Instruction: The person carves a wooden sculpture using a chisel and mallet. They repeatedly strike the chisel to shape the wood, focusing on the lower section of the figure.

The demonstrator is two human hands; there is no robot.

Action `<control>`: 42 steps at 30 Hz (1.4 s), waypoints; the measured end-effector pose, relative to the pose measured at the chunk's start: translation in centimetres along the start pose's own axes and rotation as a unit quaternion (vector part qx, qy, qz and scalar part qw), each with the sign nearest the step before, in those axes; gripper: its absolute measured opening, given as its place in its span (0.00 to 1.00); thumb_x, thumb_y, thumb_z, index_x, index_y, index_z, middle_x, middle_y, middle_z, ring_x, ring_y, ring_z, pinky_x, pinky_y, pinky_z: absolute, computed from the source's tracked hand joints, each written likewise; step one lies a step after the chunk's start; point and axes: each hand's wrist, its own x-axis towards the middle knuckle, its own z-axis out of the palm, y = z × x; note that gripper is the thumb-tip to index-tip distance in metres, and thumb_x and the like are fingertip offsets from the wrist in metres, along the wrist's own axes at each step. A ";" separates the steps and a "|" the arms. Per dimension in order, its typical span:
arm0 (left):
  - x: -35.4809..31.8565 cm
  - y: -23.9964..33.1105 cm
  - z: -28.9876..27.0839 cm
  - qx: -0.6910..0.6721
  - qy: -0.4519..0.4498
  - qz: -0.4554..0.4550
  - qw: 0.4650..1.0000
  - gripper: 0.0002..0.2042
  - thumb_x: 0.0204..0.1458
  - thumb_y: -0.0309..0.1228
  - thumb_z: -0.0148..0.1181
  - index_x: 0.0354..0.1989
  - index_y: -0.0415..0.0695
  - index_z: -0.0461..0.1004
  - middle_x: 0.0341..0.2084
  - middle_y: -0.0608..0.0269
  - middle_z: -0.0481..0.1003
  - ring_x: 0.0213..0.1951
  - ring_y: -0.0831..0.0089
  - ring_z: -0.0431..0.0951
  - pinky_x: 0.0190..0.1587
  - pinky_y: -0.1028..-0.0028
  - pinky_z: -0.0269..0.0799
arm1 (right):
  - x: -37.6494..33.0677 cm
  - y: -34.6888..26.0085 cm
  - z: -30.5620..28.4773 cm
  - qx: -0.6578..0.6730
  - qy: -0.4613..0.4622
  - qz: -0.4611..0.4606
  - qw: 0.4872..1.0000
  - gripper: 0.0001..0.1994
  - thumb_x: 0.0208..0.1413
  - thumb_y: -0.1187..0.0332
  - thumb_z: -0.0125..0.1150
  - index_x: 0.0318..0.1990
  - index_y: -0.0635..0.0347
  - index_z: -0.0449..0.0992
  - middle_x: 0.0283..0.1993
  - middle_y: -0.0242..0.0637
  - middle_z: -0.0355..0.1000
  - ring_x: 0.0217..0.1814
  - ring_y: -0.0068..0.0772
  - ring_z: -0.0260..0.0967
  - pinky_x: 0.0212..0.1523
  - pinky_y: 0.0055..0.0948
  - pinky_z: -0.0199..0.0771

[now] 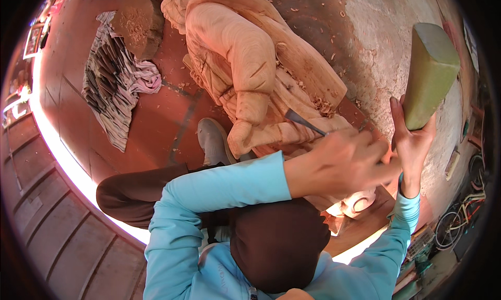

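Note:
In front of me lies a large carved wooden figure (245, 60), its head at the far left, with a bent arm and folds of robe. My left hand (339, 161), somewhat blurred, is closed around the handle of a chisel (305, 122). The dark blade points far left over the carved folds; whether its tip touches the wood I cannot tell. To the right my right hand (414, 138) grips a green, block-shaped mallet (430, 73), raised with its broad end up and apart from the chisel. Most of the chisel's handle is hidden by my left fingers.
Several carving tools (107, 73) lie on a striped cloth (120, 125) at the left, beside a wooden stump (138, 26). Shavings (324, 107) are caught in the carving. My grey shoe (213, 140) stands on the reddish floor near the figure. A bicycle (453, 224) is at the far right.

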 end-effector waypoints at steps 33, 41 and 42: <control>-5.9 1.6 -11.2 -0.110 0.210 -0.368 0.899 0.22 0.52 0.25 0.59 0.42 0.43 0.47 0.39 0.41 0.73 0.44 0.58 0.75 0.49 0.67 0.70 | -0.2 0.1 0.8 0.022 -0.024 0.023 0.999 0.13 0.49 0.78 0.63 0.43 0.62 0.69 0.30 0.26 0.69 0.32 0.14 0.63 0.34 0.17 0.66; -7.1 1.6 -11.4 -0.073 0.202 -0.388 0.896 0.27 0.43 0.12 0.62 0.44 0.41 0.51 0.39 0.45 0.73 0.37 0.63 0.78 0.40 0.72 0.75 | -0.1 -0.2 1.0 0.021 -0.004 -0.021 1.000 0.10 0.50 0.77 0.64 0.38 0.62 0.70 0.29 0.27 0.69 0.28 0.13 0.62 0.28 0.16 0.63; -7.2 1.5 -11.4 -0.095 0.224 -0.392 0.887 0.26 0.43 0.12 0.62 0.44 0.41 0.52 0.39 0.45 0.72 0.37 0.63 0.78 0.40 0.73 0.75 | -0.1 -0.3 1.0 0.018 0.001 -0.033 0.999 0.08 0.50 0.77 0.63 0.36 0.62 0.71 0.29 0.28 0.69 0.26 0.13 0.62 0.26 0.15 0.62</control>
